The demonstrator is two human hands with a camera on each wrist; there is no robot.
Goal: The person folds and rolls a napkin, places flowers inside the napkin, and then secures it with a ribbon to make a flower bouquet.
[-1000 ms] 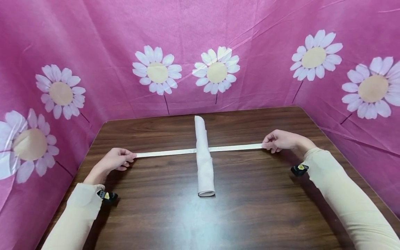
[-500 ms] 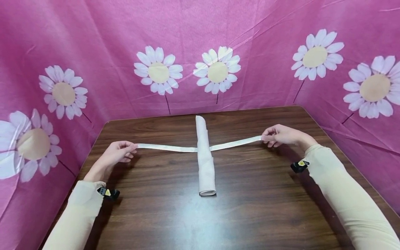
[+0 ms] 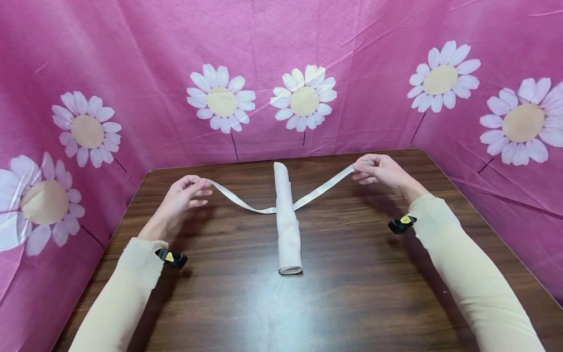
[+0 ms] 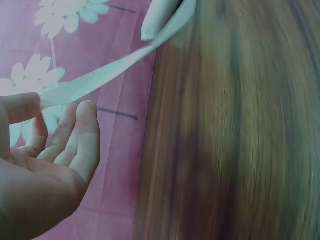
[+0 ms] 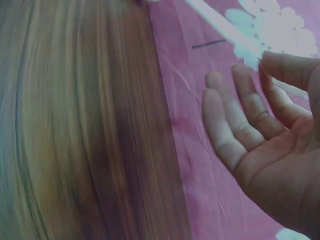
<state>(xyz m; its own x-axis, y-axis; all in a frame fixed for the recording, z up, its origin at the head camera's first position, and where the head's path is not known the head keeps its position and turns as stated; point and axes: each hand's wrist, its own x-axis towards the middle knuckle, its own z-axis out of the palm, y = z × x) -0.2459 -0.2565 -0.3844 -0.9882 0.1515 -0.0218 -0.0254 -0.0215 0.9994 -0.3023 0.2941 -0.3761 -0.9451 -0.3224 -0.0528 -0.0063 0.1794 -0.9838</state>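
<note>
A rolled off-white cloth (image 3: 288, 230) lies lengthwise in the middle of the table. A white ribbon (image 3: 323, 188) passes beneath the roll, and its two sides rise in a V. My left hand (image 3: 182, 198) pinches one end between thumb and forefinger, above the table. At the other end, my right hand (image 3: 382, 173) pinches the ribbon the same way, a little higher. In the left wrist view the ribbon (image 4: 100, 75) runs from the thumb toward the roll (image 4: 157, 20). The right wrist view shows the ribbon (image 5: 225, 27) at the pinched fingertips, the other fingers loosely spread.
The brown wood-grain table (image 3: 343, 293) fills the lower part of the head view. A pink curtain (image 3: 272, 39) with white daisies hangs close behind its back edge and along both sides. A small black device sits at each sleeve cuff.
Both hands have risen and come closer together, each still pinching a ribbon end. The ribbon went from nearly straight and flat to a slack V. The cloth roll stays in place.
</note>
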